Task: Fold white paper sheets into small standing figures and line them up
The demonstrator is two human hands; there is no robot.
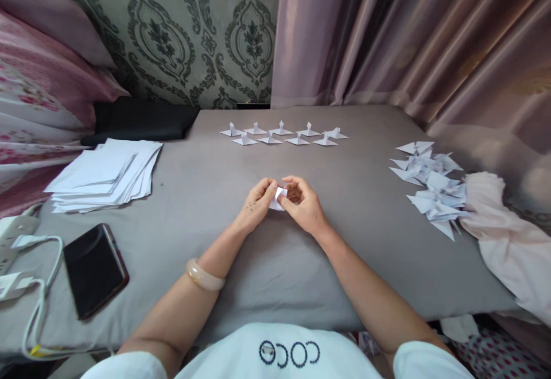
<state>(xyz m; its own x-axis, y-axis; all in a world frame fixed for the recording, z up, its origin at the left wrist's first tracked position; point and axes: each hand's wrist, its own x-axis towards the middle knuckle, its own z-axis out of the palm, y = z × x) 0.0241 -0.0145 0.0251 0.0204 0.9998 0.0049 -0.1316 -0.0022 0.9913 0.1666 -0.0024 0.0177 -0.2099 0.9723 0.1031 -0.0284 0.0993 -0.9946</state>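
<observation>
A small piece of folded white paper [279, 200] is held up between my two hands, above the middle of the grey-covered table. My left hand [258, 204] pinches its left side, thumb on top. From the right, my right hand [305, 204] grips it with the thumb on the near face and the fingers curled behind. Part of the paper is hidden by the fingers. Beyond my hands, several folded paper cranes [282, 128] stand in two rows with wings spread.
At the left lie a stack of white paper sheets [105, 169], a black folded item [142, 119], a phone [95, 270] and a power strip [12, 238] with white cables. On the right, several paper cranes [434, 184] are heaped beside a pale cloth [508, 235]. Curtains [387, 34] border the back right.
</observation>
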